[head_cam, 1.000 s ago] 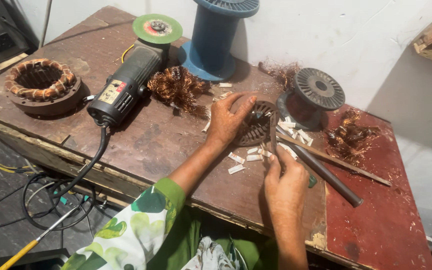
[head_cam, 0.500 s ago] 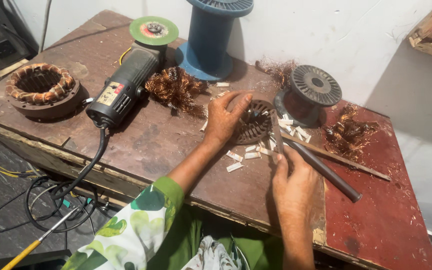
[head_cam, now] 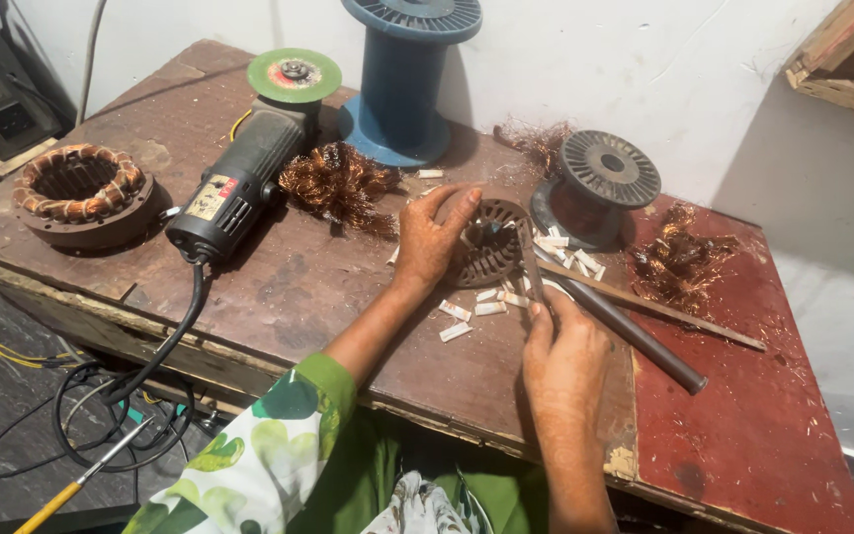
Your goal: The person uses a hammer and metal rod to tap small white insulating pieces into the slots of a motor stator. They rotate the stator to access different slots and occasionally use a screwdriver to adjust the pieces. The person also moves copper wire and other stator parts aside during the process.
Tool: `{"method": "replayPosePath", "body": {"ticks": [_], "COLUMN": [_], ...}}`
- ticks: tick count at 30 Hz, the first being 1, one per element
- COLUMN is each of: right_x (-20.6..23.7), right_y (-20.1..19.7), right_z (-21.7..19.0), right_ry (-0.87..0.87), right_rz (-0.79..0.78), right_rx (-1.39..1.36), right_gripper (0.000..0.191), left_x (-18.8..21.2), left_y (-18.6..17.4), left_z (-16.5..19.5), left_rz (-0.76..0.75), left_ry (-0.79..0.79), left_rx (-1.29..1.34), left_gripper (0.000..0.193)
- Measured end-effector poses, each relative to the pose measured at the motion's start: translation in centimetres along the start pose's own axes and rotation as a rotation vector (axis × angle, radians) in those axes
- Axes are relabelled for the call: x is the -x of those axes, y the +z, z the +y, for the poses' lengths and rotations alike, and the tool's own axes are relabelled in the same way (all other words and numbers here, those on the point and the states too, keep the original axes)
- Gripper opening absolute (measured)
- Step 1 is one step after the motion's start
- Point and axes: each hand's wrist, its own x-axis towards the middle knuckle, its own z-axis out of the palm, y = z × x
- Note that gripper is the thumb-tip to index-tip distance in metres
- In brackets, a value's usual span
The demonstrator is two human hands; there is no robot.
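A round dark slotted motor stator core [head_cam: 491, 240] lies near the middle of the brown wooden table [head_cam: 279, 297]. My left hand [head_cam: 434, 237] rests on its left side and steadies it. My right hand [head_cam: 565, 348] is closed on a thin flat metal tool [head_cam: 530, 259] whose tip reaches the core's right edge. Small white paper strips [head_cam: 467, 314] lie scattered on the table below and to the right of the core.
An angle grinder [head_cam: 239, 183] with a green disc lies at left, its cable dropping off the edge. A wound stator [head_cam: 81, 188], copper wire tangles [head_cam: 333, 183], a blue spool [head_cam: 405, 69], a dark spool [head_cam: 600, 183] and a metal rod [head_cam: 625, 331] are around.
My right hand has shifted slightly down and right along the tool. My left hand stays on the core, fingers a little more spread.
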Motion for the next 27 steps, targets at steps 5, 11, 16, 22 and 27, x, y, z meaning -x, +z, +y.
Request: {"method": "replayPosePath", "body": {"ticks": [5,11,16,22,27], "right_x": [-0.2,-0.5,-0.5,-0.2,0.3], "right_y": [-0.2,0.0,0.5,1.3,1.6], "right_z": [-0.1,-0.6,-1.1,-2.4,-3.3], "right_ry": [-0.016,0.117,0.124,0.136,0.189], "right_rz": [-0.004,-0.096,-0.109,-0.097,-0.128], "right_rx": [0.001,-0.02,-0.168,-0.227,-0.235], "right_gripper": [0.026,0.028,0.029,0.032,0.028], "left_x": [0.0,0.0,0.3,0.4,0.9], "left_y": [0.0,0.1,0.1,-0.1,0.1], "left_z": [-0.5,-0.6,-0.1,0.9,1.1], "left_rz": [-0.006,0.008,0.027,0.022,0.041], "left_ry": [-0.029,0.002,-0.002,0.002,0.066], "left_rx": [-0.011,-0.042,-0.035,-0.027,-0.066], "left_gripper": [0.065,0.066,0.064,0.059,0.06]}}
